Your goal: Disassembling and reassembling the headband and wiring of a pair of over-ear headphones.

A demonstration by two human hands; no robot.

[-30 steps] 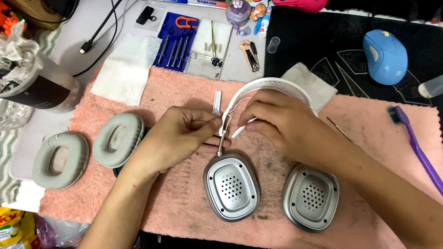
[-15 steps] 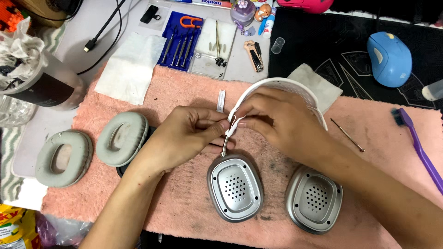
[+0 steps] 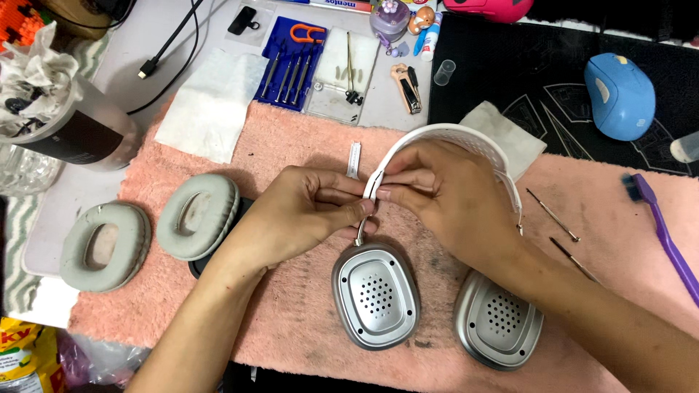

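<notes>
Two grey ear pads [image 3: 149, 229] lie left of the left hand [image 3: 298, 218] and right hand [image 3: 451, 200], both pinching the white headband [image 3: 437, 135].

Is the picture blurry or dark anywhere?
Head view: sharp and evenly lit, with no strong glare; the hands, left and right, throw soft shadows on the pink towel; the silver ear cups show a gentle shine; the black mat looks darkest.

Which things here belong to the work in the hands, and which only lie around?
In use: left hand, right hand, white headband, silver ear cup, grey ear cushions.

Lying about: blue mouse, purple toothbrush, nail clipper, screwdriver set.
</notes>
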